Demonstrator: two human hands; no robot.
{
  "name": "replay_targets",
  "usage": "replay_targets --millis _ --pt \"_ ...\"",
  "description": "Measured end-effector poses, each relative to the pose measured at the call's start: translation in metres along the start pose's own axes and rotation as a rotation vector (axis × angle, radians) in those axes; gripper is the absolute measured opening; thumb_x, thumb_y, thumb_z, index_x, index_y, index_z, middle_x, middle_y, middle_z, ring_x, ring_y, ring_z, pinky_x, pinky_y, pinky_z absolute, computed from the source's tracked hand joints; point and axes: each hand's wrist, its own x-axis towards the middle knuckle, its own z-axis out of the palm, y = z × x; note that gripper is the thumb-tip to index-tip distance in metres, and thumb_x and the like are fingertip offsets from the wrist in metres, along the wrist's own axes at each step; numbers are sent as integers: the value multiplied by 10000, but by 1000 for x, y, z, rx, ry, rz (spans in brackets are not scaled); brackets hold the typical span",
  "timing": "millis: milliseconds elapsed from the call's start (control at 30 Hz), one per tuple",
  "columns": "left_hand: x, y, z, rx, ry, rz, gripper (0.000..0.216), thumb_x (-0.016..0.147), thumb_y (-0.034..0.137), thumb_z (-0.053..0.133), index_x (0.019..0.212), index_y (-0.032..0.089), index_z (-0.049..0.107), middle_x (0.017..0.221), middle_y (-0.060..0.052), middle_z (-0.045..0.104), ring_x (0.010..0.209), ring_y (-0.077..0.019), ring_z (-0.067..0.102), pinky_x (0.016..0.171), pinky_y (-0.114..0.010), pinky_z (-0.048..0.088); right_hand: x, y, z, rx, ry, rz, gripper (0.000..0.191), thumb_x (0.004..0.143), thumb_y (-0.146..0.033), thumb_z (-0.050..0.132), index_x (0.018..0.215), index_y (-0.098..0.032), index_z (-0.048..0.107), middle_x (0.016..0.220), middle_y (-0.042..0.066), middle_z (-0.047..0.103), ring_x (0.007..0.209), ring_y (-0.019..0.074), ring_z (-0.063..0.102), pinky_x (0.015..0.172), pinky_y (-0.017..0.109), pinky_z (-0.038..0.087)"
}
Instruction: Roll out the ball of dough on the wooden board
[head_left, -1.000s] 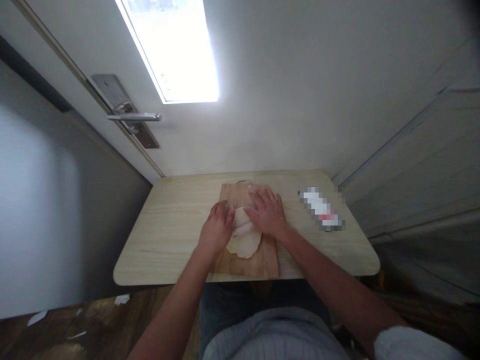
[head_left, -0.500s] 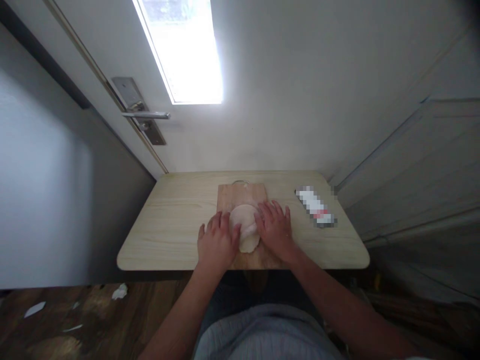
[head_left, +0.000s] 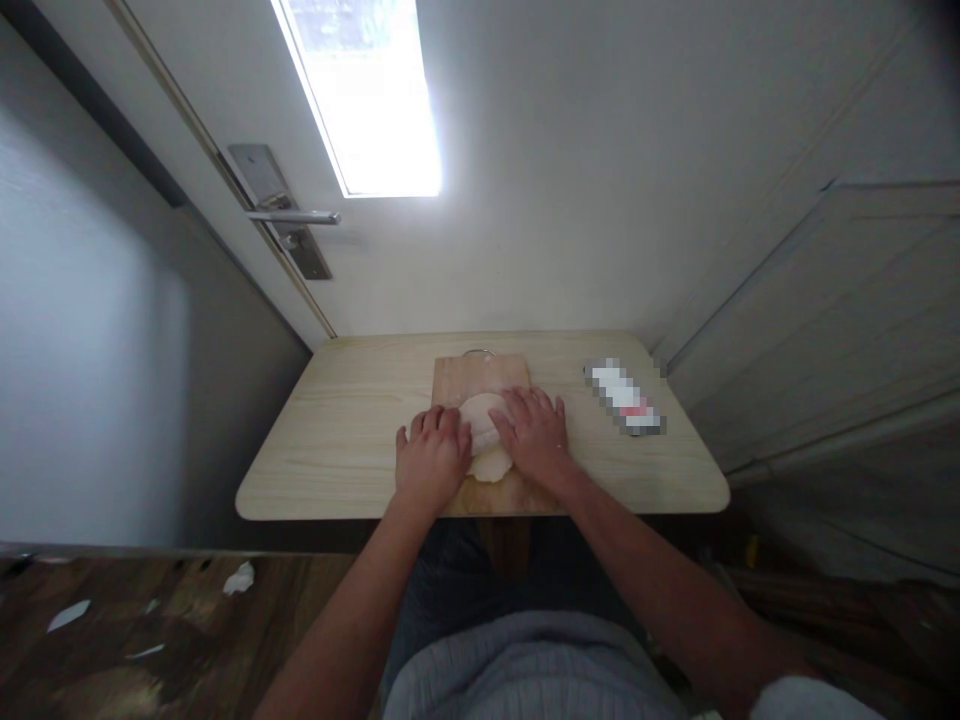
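A flat, pale sheet of dough (head_left: 491,464) lies on a wooden cutting board (head_left: 472,372). A fold or overlapping layer runs across its middle. My left hand (head_left: 430,462) rests palm down at the dough's left edge, fingers pointing away from me and its thumb by the dough. Over the right edge lies my right hand (head_left: 537,432), its fingers spread and its thumb on the dough's surface. Both hands look open and cover the dough's sides, so those edges are hidden.
The board sits on a light wood table (head_left: 330,430) with rounded corners, against a white door with a metal handle (head_left: 296,217). A pixelated oblong object (head_left: 624,398) lies on the table's right side. Scraps (head_left: 240,578) litter the floor at lower left.
The camera view has shifted slightly, so the table sits higher. My right hand has moved a little inward over the dough, and the dough's near edge looks shorter.
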Motion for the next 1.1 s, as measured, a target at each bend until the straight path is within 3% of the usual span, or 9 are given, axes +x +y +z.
replay_targets --millis 167,433,667,833,1100 --pt "11 -5 4 -17 7 -41 426 1040 416 361 1353 203 557 1353 -123 639 1233 -311 569 1013 -509 443 12 -4 0 -7 -25 1 492 1059 -506 361 1417 -231 559 1478 93 576 1367 311 442 1176 571 193" --pt "41 -18 3 19 -86 -50 435 1047 434 293 1209 213 631 1291 -128 653 1173 -320 603 967 -501 464 45 -12 7 -18 -53 17 541 1032 -567 383 1416 -232 566 1459 106 589 1366 323 450 1165 598 209" --pt "64 -27 -1 70 -159 -48 403 1020 418 344 1149 212 665 1255 -162 652 1169 -335 590 963 -503 443 73 -18 10 -4 -86 60 577 990 -594 424 1440 -255 550 1522 99 530 1419 351 397 1163 605 237" --pt "75 -36 5 76 -95 -42 473 1032 444 290 1141 190 674 1204 -164 675 1131 -312 608 961 -464 434 88 -24 10 -8 -82 80 552 952 -582 464 1357 -239 615 1396 123 627 1287 346 506 1092 563 341" --pt "81 -37 7 18 -10 -47 541 1045 454 237 1086 175 698 1117 -153 712 1081 -283 641 948 -428 442 97 -28 12 -38 -90 89 528 946 -575 462 1288 -224 657 1348 149 648 1268 348 515 1059 543 354"
